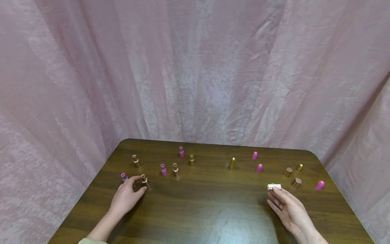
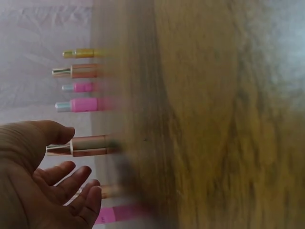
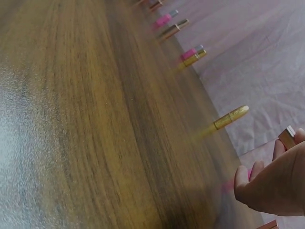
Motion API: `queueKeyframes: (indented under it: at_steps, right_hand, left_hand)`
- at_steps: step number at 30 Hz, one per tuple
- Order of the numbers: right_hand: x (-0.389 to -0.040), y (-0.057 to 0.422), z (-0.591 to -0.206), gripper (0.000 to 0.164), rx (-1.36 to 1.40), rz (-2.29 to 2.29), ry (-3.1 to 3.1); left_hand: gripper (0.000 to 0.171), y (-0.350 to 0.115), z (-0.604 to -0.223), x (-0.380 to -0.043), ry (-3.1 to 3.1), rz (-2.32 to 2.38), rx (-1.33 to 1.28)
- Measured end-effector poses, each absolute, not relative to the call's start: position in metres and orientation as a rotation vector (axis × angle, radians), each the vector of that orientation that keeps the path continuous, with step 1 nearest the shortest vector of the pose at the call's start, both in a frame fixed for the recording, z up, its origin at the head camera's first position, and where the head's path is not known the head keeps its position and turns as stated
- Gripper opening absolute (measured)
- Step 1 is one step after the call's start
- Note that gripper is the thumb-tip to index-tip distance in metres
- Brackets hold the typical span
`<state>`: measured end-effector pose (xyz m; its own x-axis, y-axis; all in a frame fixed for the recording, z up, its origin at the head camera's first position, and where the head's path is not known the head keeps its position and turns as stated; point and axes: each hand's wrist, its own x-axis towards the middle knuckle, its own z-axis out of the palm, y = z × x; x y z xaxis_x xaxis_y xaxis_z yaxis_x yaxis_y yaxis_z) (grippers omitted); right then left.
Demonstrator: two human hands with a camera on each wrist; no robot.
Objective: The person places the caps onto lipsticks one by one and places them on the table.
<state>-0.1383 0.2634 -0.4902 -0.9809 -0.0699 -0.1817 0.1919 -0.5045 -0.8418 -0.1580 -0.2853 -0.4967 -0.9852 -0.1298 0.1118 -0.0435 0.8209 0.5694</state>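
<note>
My left hand (image 1: 126,195) is beside an upright rose-gold lipstick tube (image 1: 144,181), capless. In the left wrist view, the thumb and fingers lie on either side of this tube (image 2: 89,146), with gaps showing between. A pink lipstick tube (image 1: 123,176) stands just behind the left hand, partly hidden by it. Over the right part of the table, my right hand (image 1: 290,210) pinches a rose-gold lipstick cap (image 1: 274,187) between thumb and fingers. That cap (image 3: 287,137) is partly covered by the fingers in the right wrist view.
More open tubes stand at left on the wooden table (image 1: 198,210): rose-gold (image 1: 136,161), pink (image 1: 163,169) and gold (image 1: 191,159). At right are a gold bullet-shaped piece (image 1: 233,164), pink caps (image 1: 259,168), rose-gold caps (image 1: 297,183) and a gold cap (image 1: 299,167). Pink curtains (image 1: 207,74) hang behind.
</note>
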Motion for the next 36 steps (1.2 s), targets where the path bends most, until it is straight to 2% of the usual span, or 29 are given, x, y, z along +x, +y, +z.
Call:
queueKeyframes:
  at_steps: [24, 30, 36]
  right_hand:
    - [-0.138, 0.262, -0.495, 0.024, 0.261, -2.554, 1.552]
    - [-0.138, 0.261, -0.495, 0.024, 0.274, -2.555, 1.571]
    - [-0.139, 0.258, -0.492, 0.023, 0.266, -2.559, 1.574]
  left_hand:
    - [0.026, -0.287, -0.516, -0.175, -2.83, -0.909, 0.131]
    - [0.024, -0.277, -0.508, -0.169, -2.839, -0.881, 0.106]
    - [0.021, -0.252, -0.488, -0.163, -2.788, -0.851, -0.045]
